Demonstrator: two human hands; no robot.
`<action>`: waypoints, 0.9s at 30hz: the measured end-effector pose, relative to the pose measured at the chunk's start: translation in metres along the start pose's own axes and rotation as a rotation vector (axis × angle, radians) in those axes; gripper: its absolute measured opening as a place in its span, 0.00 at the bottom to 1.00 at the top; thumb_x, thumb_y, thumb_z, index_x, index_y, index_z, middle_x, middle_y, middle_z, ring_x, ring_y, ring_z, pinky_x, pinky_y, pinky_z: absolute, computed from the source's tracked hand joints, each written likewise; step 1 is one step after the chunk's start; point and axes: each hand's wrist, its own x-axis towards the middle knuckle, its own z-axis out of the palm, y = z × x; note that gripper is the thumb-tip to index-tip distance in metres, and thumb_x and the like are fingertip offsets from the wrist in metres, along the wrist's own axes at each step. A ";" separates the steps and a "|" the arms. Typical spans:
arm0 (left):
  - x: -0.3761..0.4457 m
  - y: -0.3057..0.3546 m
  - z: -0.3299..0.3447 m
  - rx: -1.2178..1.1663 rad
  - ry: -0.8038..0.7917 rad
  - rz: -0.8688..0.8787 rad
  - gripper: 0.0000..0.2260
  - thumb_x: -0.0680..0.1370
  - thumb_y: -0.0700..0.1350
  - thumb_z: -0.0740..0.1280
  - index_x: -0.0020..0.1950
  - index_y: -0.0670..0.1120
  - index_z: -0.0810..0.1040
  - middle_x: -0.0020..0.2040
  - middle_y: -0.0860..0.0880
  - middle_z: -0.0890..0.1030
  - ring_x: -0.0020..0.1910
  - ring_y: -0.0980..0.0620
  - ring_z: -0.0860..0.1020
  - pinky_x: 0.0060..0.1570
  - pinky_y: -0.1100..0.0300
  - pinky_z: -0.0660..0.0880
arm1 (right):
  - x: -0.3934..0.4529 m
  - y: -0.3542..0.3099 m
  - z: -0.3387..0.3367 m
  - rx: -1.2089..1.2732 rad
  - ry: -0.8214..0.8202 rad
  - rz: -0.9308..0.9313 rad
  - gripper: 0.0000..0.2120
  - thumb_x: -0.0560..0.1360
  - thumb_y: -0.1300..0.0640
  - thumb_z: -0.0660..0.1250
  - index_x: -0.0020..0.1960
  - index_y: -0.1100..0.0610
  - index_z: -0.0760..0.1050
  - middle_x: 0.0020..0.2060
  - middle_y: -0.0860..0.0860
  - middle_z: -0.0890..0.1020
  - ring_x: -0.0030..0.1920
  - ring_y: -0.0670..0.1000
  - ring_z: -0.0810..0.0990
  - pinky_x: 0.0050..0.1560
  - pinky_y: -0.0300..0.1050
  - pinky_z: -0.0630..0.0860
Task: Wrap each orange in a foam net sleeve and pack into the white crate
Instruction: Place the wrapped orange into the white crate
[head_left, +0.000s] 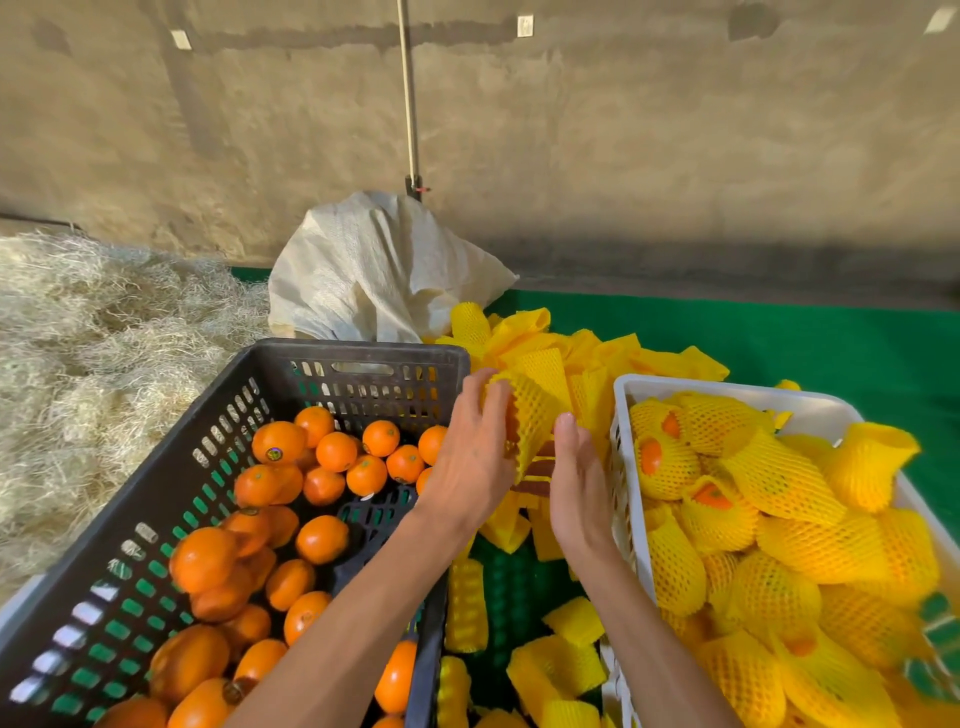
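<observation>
- Holding a yellow foam net sleeve (530, 426) at the centre of the frame, my left hand (475, 457) curls its fingers round the sleeve's left side.
- My right hand (579, 486) stands just right of the sleeve, fingers straight and together, palm turned toward it; I cannot tell whether it touches the foam.
- A hint of orange shows through the mesh beside my left fingers, so an orange seems to sit inside, though it is mostly hidden.
- Lower left of the frame holds the black crate (358, 358), with loose unwrapped oranges (322, 538) lying in it.
- At the right stands the white crate (727, 387), heaped with wrapped oranges (670, 465) in yellow netting.
- Between the two crates, a pile of spare sleeves (550, 670) spreads over the green counter (831, 343), running from bottom centre up behind my hands.
- A white woven sack (374, 270) slumps at upper centre, behind the black crate.
- Pale straw (104, 332) fills the left edge.
</observation>
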 end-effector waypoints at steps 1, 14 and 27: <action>-0.001 0.001 0.002 0.059 -0.052 0.052 0.29 0.70 0.27 0.67 0.68 0.44 0.69 0.76 0.44 0.61 0.67 0.39 0.68 0.54 0.54 0.75 | 0.002 0.000 0.001 0.139 -0.103 0.099 0.48 0.65 0.16 0.56 0.71 0.50 0.72 0.63 0.45 0.80 0.62 0.38 0.77 0.62 0.36 0.73; 0.007 -0.057 -0.019 -0.347 0.279 -0.371 0.10 0.84 0.43 0.64 0.64 0.45 0.80 0.61 0.46 0.81 0.57 0.51 0.80 0.55 0.58 0.78 | 0.018 -0.020 -0.033 1.026 0.145 -0.008 0.39 0.63 0.27 0.73 0.64 0.51 0.75 0.64 0.59 0.81 0.59 0.62 0.83 0.60 0.55 0.80; -0.093 -0.166 0.015 0.610 -0.528 -1.094 0.25 0.83 0.42 0.61 0.79 0.43 0.58 0.81 0.35 0.52 0.80 0.34 0.49 0.75 0.44 0.63 | 0.016 0.014 -0.014 0.099 0.110 -0.084 0.14 0.82 0.48 0.66 0.64 0.53 0.74 0.51 0.54 0.85 0.38 0.52 0.86 0.40 0.48 0.84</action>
